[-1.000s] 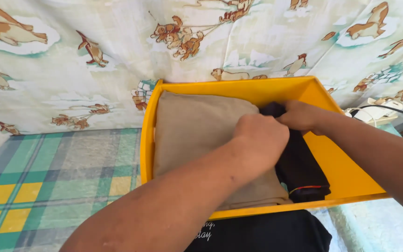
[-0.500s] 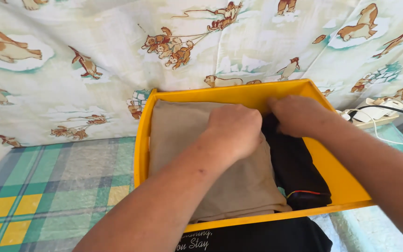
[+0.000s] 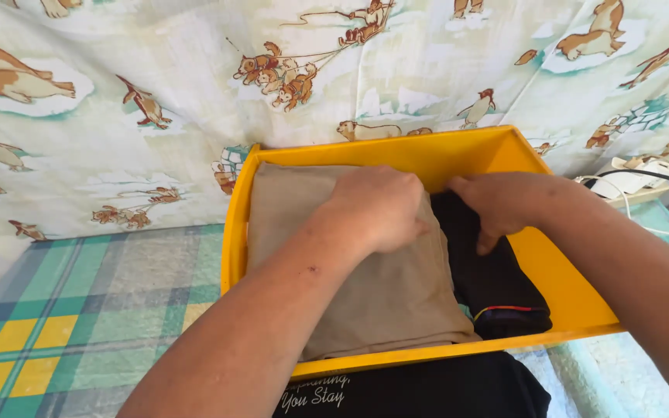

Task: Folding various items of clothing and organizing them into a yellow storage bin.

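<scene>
A yellow plastic bin sits on the bed in front of me. Inside on the left lies a folded tan garment, and beside it on the right a folded black garment with a red-trimmed edge. My left hand presses flat on the tan garment near its right edge. The fingers of my right hand spread over the far end of the black garment, pushing it down.
A green and yellow plaid sheet covers the bed at left. An animal-print cloth hangs behind the bin. A white power strip with cables lies at right. Another black garment with white lettering lies below the bin.
My right hand has moved from the bin's far wall down onto the black garment and flattened. My left hand has stayed pressing on the tan garment.
</scene>
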